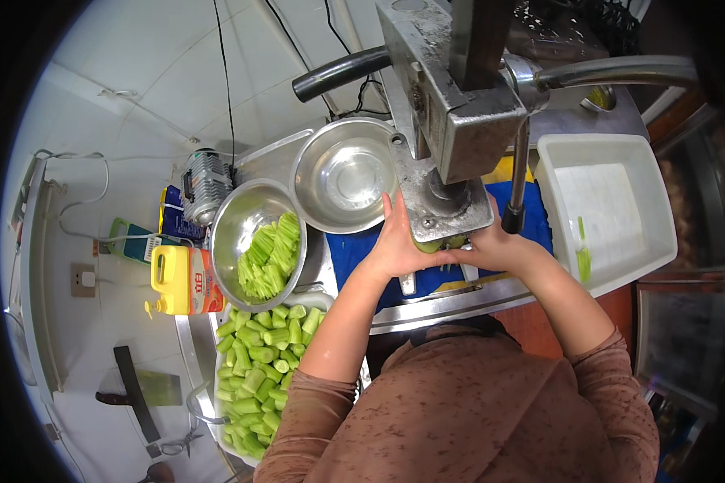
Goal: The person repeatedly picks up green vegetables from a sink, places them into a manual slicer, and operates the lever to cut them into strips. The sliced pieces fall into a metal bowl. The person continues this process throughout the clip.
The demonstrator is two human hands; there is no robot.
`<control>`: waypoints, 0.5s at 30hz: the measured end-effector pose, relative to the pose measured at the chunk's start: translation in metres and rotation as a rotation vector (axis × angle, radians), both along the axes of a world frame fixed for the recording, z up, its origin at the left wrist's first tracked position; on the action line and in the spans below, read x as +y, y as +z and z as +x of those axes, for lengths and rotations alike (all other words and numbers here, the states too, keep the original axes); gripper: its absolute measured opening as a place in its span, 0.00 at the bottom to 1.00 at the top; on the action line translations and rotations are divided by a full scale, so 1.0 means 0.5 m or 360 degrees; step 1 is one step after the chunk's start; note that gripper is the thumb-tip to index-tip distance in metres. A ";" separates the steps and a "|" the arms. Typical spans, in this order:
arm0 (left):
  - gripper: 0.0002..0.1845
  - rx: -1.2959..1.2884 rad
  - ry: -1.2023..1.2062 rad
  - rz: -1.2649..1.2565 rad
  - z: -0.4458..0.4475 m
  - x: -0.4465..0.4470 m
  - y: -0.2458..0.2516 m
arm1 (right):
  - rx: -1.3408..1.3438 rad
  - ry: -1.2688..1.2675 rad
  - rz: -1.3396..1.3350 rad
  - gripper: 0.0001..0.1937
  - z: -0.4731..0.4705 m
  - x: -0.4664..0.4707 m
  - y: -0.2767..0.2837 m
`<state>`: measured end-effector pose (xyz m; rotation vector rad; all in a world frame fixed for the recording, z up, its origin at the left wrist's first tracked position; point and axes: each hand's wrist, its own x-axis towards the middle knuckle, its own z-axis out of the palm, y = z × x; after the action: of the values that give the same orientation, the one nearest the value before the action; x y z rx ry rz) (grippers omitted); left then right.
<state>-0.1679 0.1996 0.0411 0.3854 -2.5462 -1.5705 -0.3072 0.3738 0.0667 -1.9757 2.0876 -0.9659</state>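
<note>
A metal hand-press cutter with a lever stands before me on a blue cloth. My left hand and my right hand reach under its plate from both sides, thumbs towards each other. Pale green vegetable pieces show between them below the plate; the plate hides most of my fingers, so their grip cannot be told. Green cut sticks lie in a steel bowl on the left. Peeled green vegetable chunks fill a white tub below that bowl.
An empty-looking steel basin stands behind the bowl. At the right, a white plastic tub holds a few green strips. A yellow detergent jug is at the left. The press lever extends over the basin; a cleaver hangs on the wall.
</note>
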 end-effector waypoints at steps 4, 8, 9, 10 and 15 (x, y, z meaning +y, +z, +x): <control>0.63 0.0311 0.0246 0.0147 -0.009 0.024 -0.014 | -0.0210 -0.0001 0.0021 0.44 -0.007 -0.012 -0.007; 0.57 0.0343 0.0250 0.0085 -0.010 0.025 -0.016 | -0.0259 0.0117 0.0206 0.43 -0.021 -0.013 -0.007; 0.56 0.0307 0.0240 0.0032 -0.012 0.026 -0.014 | -0.0209 0.0118 0.0219 0.43 -0.023 -0.013 -0.015; 0.55 0.0269 0.0228 -0.0018 -0.013 0.028 -0.013 | -0.0163 0.0117 0.0235 0.43 -0.024 -0.011 -0.024; 0.53 0.0155 0.0235 -0.0137 -0.019 0.035 -0.002 | -0.0127 -0.0052 0.0134 0.42 -0.009 -0.008 -0.028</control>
<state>-0.1772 0.2171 0.0402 0.4631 -2.4411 -1.3884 -0.3119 0.3700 0.0529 -1.8378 2.0876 -0.9303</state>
